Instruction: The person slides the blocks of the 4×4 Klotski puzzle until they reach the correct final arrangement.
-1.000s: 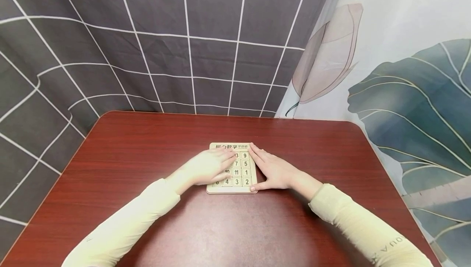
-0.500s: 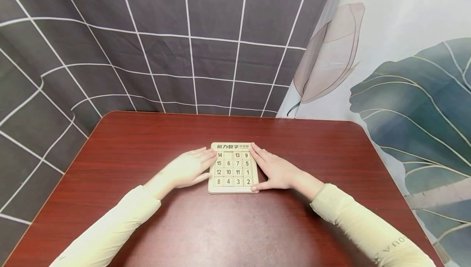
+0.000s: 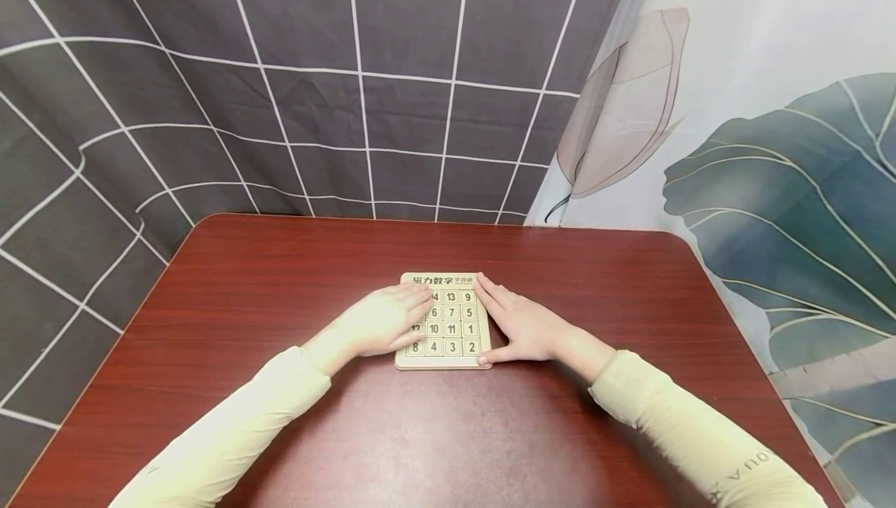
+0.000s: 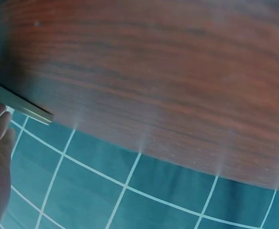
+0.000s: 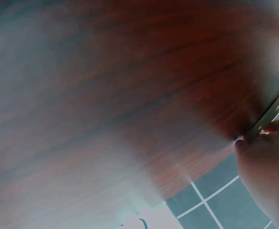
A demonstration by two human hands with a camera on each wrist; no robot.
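Note:
A pale number sliding puzzle [image 3: 452,329] lies flat on the table, with several numbered tiles below a printed heading. My left hand [image 3: 385,323] reaches over its left column with fingers extended, and the fingertips touch the top row beside tile 14 [image 3: 435,298]. That hand hides part of the left column. On the other side, my right hand [image 3: 526,327] rests against the puzzle's right edge, its straight fingers at the upper corner and its thumb at the lower one. Both wrist views catch the board's thin side edge [image 4: 22,106] near the fingers.
The puzzle sits on a reddish-brown wooden table [image 3: 294,259] with rounded far corners. A dark curtain with a white grid [image 3: 308,111] hangs behind it. To the right hangs a white curtain printed with leaves [image 3: 784,173].
My left hand draws back to the board's left edge, then comes right over it again. Tile 14 has slid right into the gap in the top row. My right hand stays put.

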